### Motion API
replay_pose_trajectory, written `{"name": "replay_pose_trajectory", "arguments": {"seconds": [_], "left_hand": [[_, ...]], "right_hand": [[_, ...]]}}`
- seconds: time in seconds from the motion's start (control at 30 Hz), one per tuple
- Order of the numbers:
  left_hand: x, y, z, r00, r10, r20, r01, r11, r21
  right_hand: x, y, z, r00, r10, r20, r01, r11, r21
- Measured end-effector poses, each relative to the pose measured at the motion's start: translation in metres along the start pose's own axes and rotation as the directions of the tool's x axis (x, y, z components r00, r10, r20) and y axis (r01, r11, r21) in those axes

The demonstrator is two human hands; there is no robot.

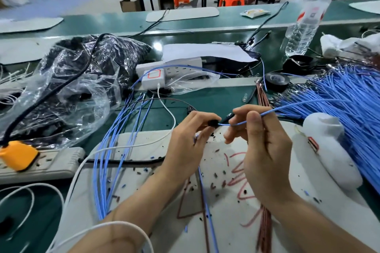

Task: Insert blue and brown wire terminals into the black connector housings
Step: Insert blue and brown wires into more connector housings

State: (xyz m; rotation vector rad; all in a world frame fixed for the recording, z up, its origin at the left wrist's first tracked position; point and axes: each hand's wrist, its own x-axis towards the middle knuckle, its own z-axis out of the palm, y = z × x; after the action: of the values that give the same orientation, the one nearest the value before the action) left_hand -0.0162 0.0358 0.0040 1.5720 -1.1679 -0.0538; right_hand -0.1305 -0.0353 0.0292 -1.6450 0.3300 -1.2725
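left hand (185, 139): pinching black connector housing (212, 123) between thumb and fingertips
right hand (263, 150): pinching blue wire (238, 123) between thumb and forefinger, just right of the housing
housing position: held in the air over far edge of white mat (144, 150), between the two hands
blue wire: near end meets the housing at the left fingertips; can't tell if terminal is seated; far end runs right toward blue wire bundle (339, 98)
brown wires (262, 96): bunch on the table beyond the right hand, beside the blue bundle
blue wires at left (115, 150): fanned over the mat's left edge, left of left hand
plastic bag (72, 88): far left, dark parts inside
power strip (41, 162): near left, orange plug (18, 156) in it
water bottle (304, 22): far right, upright
mat: red scribbles, small dark scraps scattered on it
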Motion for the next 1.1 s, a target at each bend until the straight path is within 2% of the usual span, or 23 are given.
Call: {"name": "replay_pose_trajectory", "arguments": {"seconds": [0.27, 0.6, 0.73, 0.87, 1.0, 1.1], "left_hand": [[0.0, 0.002, -0.001, 1.0, 0.027, 0.003, -0.027, 1.0, 0.003], [-0.001, 0.004, -0.002, 0.997, 0.079, 0.025, -0.081, 0.996, 0.049], [-0.002, 0.005, -0.002, 0.996, 0.08, 0.027, -0.081, 0.996, 0.034], [-0.002, 0.007, -0.001, 0.992, 0.125, -0.035, -0.119, 0.984, 0.13], [-0.002, 0.005, 0.0, 0.997, 0.027, -0.067, -0.027, 1.0, 0.01], [-0.001, 0.004, -0.002, 0.997, -0.058, -0.041, 0.05, 0.982, -0.184]], "right_hand": [[0.0, 0.003, 0.0, 1.0, 0.009, 0.004, -0.009, 0.997, -0.071], [0.002, 0.0, -0.002, 1.0, -0.011, 0.019, 0.012, 0.999, -0.037], [0.002, 0.003, -0.003, 0.999, -0.024, 0.031, 0.026, 0.995, -0.094], [0.003, 0.006, -0.002, 0.994, -0.019, 0.107, 0.034, 0.989, -0.143], [0.004, 0.009, 0.0, 0.982, 0.095, 0.162, -0.079, 0.992, -0.1], [0.002, 0.011, -0.001, 0.952, 0.207, 0.224, -0.224, 0.973, 0.053]]}}
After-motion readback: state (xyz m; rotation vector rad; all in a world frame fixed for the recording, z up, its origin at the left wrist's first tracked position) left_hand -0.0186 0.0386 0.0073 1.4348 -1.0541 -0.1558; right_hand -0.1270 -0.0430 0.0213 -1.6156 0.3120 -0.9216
